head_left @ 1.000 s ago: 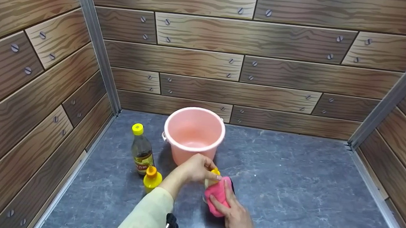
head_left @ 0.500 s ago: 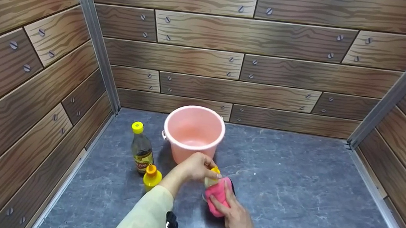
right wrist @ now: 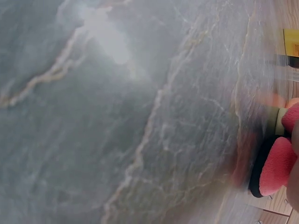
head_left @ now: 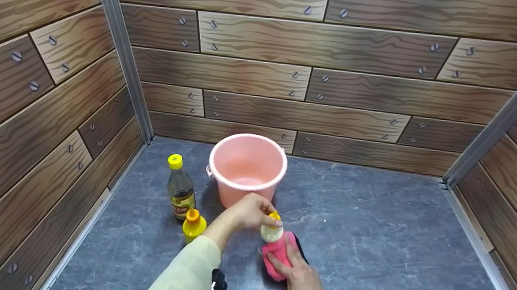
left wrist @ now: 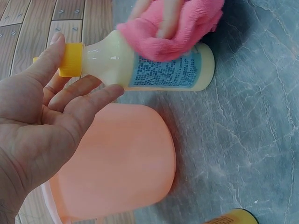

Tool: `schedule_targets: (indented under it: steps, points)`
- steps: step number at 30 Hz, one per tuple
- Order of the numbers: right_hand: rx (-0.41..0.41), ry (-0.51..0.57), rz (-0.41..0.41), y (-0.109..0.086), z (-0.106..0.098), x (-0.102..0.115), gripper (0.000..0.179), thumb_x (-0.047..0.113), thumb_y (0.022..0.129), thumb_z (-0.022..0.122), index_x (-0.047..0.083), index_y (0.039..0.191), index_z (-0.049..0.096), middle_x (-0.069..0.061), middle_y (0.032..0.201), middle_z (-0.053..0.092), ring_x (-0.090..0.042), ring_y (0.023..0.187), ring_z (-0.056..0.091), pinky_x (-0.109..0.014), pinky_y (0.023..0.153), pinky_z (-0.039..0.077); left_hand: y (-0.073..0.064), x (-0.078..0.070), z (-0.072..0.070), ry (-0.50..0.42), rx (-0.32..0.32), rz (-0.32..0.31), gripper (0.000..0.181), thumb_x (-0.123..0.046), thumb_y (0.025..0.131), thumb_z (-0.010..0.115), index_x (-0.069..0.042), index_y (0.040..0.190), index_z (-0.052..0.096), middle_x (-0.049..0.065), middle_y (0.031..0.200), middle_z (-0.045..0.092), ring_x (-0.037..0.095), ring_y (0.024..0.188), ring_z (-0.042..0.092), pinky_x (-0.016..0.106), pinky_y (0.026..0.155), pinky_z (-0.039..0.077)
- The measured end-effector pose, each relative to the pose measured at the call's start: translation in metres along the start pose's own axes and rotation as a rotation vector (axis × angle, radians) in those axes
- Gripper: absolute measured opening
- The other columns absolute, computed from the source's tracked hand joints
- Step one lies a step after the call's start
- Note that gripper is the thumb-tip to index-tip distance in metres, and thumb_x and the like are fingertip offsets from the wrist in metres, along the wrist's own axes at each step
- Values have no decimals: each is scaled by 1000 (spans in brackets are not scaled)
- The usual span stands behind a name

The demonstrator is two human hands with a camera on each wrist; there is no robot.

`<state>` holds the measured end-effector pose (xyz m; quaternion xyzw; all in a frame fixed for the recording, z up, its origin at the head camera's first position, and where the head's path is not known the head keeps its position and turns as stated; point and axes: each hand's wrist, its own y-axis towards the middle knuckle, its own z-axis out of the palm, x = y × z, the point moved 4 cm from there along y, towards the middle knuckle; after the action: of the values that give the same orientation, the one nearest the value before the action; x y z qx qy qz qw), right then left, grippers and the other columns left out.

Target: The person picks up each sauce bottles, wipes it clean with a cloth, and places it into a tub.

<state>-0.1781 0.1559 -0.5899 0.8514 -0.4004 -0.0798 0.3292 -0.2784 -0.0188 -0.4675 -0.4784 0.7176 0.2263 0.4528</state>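
Note:
A cream-coloured bottle (head_left: 272, 234) with a blue printed label (left wrist: 163, 72) stands upright on the floor in front of the pink bucket. My left hand (head_left: 248, 213) pinches its yellow cap (left wrist: 71, 59) between thumb and fingers; one finger lies beside the shoulder of the bottle. With my right hand (head_left: 302, 277) I hold a pink cloth (head_left: 275, 261) against the bottle's body, thumb and forefinger spread over it. The cloth's dark edge (right wrist: 262, 163) shows in the right wrist view. In the head view the cloth hides most of the lower bottle.
Just behind my hands stands the pink bucket (head_left: 231, 196). To its left is a dark sauce bottle (head_left: 181, 188) with a yellow cap. A yellow squeeze bottle (head_left: 194, 229) stands close to my left forearm. Wood-patterned walls (head_left: 254, 78) enclose the grey marbled floor (head_left: 384, 235).
My right hand's cloth has slid down the bottle, towards me, and more of the cream shoulder shows. My left hand stays on the cap.

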Motion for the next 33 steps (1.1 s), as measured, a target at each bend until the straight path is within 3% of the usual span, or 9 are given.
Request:
schedule_targets:
  steps: [6, 20, 26, 29, 33]
  points:
    - [114, -6, 51, 1, 0, 0, 72, -9, 73, 76, 33, 132, 76, -30, 148, 56, -48, 113, 69, -51, 64, 62, -1, -1, -1, 18, 1, 15, 18, -16, 88, 90, -5, 98, 81, -1, 86, 75, 10, 77, 63, 24, 67, 54]
    - [388, 40, 148, 7, -8, -3, 70, -12, 82, 67, 34, 135, 75, -25, 156, 50, -54, 125, 61, -58, 85, 60, -1, 1, 0, 22, -17, 5, 19, -19, 87, 91, -6, 98, 82, -2, 85, 74, 11, 77, 63, 26, 69, 55]
    - [452, -1, 153, 5, -13, -9, 74, -15, 80, 66, 36, 134, 75, -22, 156, 52, -53, 127, 60, -56, 83, 61, -3, 2, 1, -2, -25, 2, 20, -19, 87, 91, -5, 98, 82, -1, 84, 74, 10, 76, 63, 24, 67, 53]
    - [454, -1, 165, 4, -17, -15, 74, -16, 80, 66, 35, 133, 76, -23, 154, 54, -53, 124, 62, -59, 88, 59, -4, 3, 1, -15, -33, -10, 21, -19, 86, 92, -5, 99, 82, -1, 85, 75, 10, 77, 63, 25, 68, 54]
    - [447, -16, 236, 0, -26, -30, 85, -21, 70, 67, 33, 135, 75, -26, 154, 53, -57, 123, 60, -64, 89, 57, -4, 5, 1, -27, -34, -17, 21, -20, 86, 92, -5, 99, 82, 0, 87, 76, 10, 78, 64, 25, 70, 55]
